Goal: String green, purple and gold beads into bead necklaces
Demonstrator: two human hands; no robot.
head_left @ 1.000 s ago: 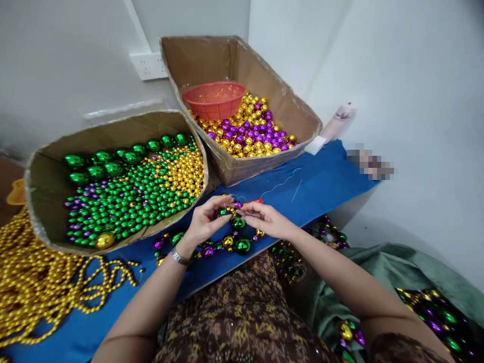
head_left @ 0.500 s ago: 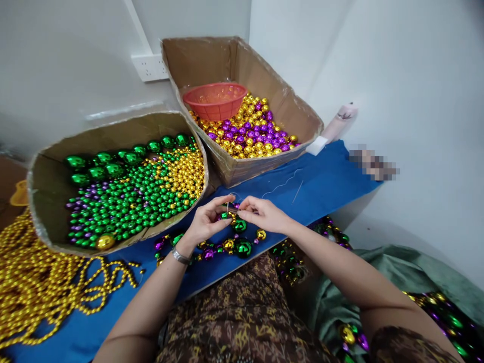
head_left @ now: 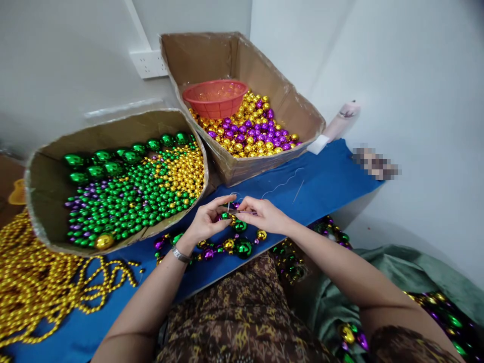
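Observation:
My left hand is closed on a pale thread, its thumb and fingertips just above a strand of beads. My right hand grips a small thin metal tool, whose tip reaches toward the thread at my left fingers. Its exact kind is too small to make out. Below both hands the bead strand, with green, gold and purple balls of mixed sizes, lies on the blue cloth. Part of the strand is hidden behind my fingers.
Left stands a cardboard box of loose beads; behind, another box holds gold and purple balls and a red basket. Gold bead strings heap at left. A needle-like piece and loose thread lie right.
The tool in my right hand has turned slightly and shows more of its length beside the thread. My left hand stays almost in place.

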